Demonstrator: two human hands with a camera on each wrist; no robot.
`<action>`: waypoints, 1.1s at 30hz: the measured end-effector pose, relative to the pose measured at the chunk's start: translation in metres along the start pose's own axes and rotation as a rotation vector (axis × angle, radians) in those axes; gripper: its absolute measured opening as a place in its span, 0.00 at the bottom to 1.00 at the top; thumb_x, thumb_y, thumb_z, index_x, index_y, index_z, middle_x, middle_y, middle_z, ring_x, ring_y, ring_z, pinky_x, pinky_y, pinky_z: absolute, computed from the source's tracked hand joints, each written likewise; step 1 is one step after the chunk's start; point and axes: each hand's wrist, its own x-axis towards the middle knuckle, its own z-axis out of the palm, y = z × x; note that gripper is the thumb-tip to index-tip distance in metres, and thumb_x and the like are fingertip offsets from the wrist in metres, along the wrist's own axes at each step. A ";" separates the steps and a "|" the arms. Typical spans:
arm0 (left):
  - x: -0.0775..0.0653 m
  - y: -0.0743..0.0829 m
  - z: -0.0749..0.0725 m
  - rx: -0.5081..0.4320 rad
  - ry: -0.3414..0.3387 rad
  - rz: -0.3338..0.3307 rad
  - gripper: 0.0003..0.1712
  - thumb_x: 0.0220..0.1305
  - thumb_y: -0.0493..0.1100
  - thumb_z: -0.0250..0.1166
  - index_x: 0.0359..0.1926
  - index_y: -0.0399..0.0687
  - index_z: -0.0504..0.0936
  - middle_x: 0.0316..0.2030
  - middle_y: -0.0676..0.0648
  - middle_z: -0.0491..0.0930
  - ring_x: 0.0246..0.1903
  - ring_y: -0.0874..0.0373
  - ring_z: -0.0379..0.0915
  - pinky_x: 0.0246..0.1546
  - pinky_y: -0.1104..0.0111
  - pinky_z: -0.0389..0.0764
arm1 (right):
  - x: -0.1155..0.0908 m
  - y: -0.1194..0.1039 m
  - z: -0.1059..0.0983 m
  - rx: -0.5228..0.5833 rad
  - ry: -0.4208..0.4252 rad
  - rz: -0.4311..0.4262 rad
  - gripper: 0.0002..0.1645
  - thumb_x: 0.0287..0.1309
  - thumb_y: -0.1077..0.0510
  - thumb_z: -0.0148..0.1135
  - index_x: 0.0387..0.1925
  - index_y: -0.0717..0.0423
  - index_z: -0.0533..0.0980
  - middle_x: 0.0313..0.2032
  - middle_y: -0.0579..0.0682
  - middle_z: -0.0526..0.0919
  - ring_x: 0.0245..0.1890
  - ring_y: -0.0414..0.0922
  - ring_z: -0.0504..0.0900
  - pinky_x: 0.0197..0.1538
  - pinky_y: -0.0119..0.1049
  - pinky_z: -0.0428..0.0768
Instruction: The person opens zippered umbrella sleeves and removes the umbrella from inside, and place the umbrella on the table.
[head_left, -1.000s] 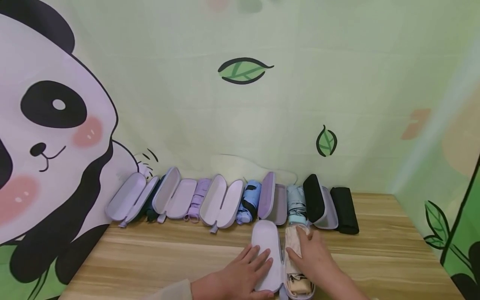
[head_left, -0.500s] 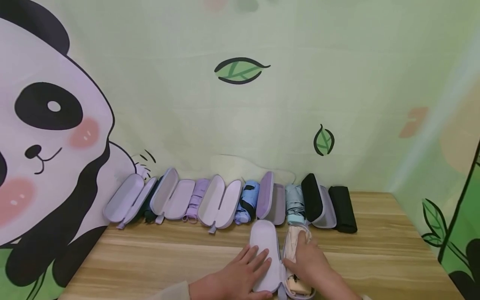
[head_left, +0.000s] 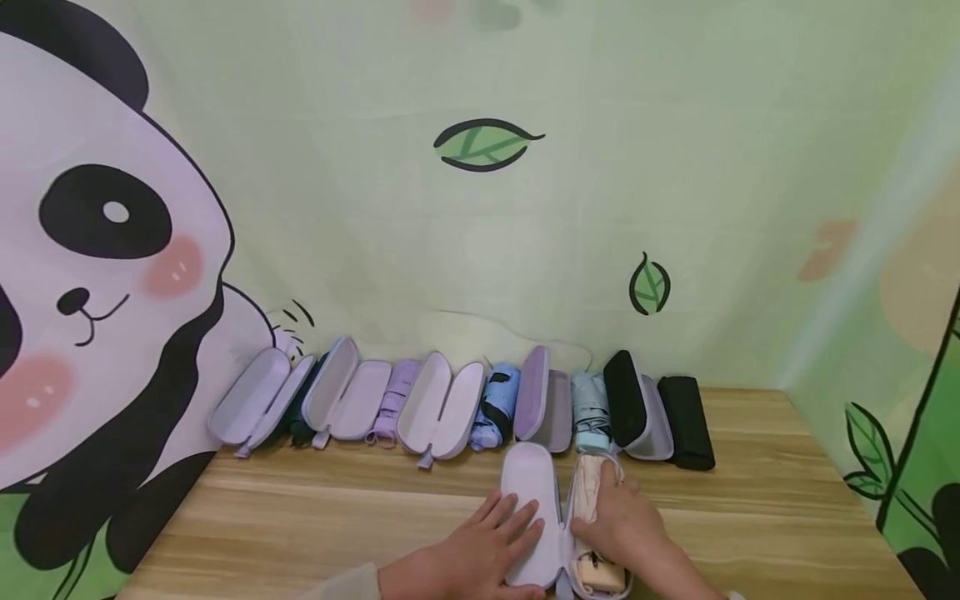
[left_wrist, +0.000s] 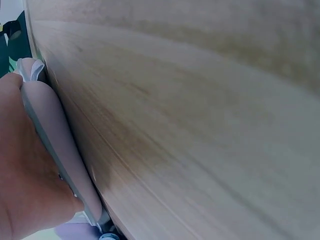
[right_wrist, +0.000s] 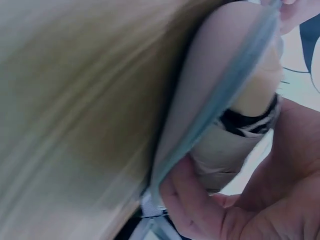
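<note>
An open pale lavender zip case (head_left: 528, 479) lies near the table's front edge, its two halves side by side. In its right half sits a folded cream umbrella (head_left: 587, 492) with a light tan handle (head_left: 600, 575) toward me. My left hand (head_left: 491, 546) rests spread on the bare left half. Over the umbrella, my right hand (head_left: 626, 521) has its thumb on the left side and its fingers on the right. In the right wrist view, curled fingers (right_wrist: 192, 200) tuck in between the umbrella's cloth (right_wrist: 217, 152) and the case's rim.
Along the back stand several open cases, among them a purple one (head_left: 531, 396) and a black one (head_left: 624, 396). Folded umbrellas lie between them: lilac (head_left: 396, 396), blue (head_left: 501, 400), pale teal (head_left: 591, 408) and black (head_left: 687, 425). A panda-print cloth (head_left: 375, 208) hangs behind.
My right thumb and fingers have shifted slightly along the umbrella toward me. The left hand stays in place on the case's left half.
</note>
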 end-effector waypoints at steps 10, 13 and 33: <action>0.003 0.000 0.002 0.041 0.014 0.010 0.48 0.73 0.75 0.38 0.79 0.49 0.60 0.77 0.42 0.57 0.75 0.41 0.53 0.73 0.47 0.56 | 0.007 0.017 -0.008 0.148 -0.043 0.009 0.56 0.50 0.41 0.72 0.68 0.68 0.56 0.54 0.71 0.75 0.37 0.56 0.82 0.35 0.51 0.79; 0.004 0.001 0.001 0.022 -0.011 0.000 0.48 0.72 0.76 0.37 0.79 0.50 0.59 0.78 0.43 0.56 0.76 0.41 0.51 0.74 0.47 0.54 | 0.005 0.022 -0.016 0.259 -0.051 0.006 0.51 0.50 0.45 0.71 0.66 0.65 0.56 0.54 0.68 0.76 0.35 0.52 0.79 0.33 0.46 0.76; 0.007 0.001 -0.001 0.049 -0.015 -0.004 0.49 0.70 0.78 0.37 0.78 0.51 0.62 0.77 0.44 0.58 0.75 0.43 0.54 0.74 0.48 0.54 | -0.009 0.065 -0.059 0.134 -0.007 0.055 0.54 0.54 0.42 0.71 0.67 0.67 0.53 0.50 0.78 0.67 0.32 0.56 0.77 0.29 0.48 0.77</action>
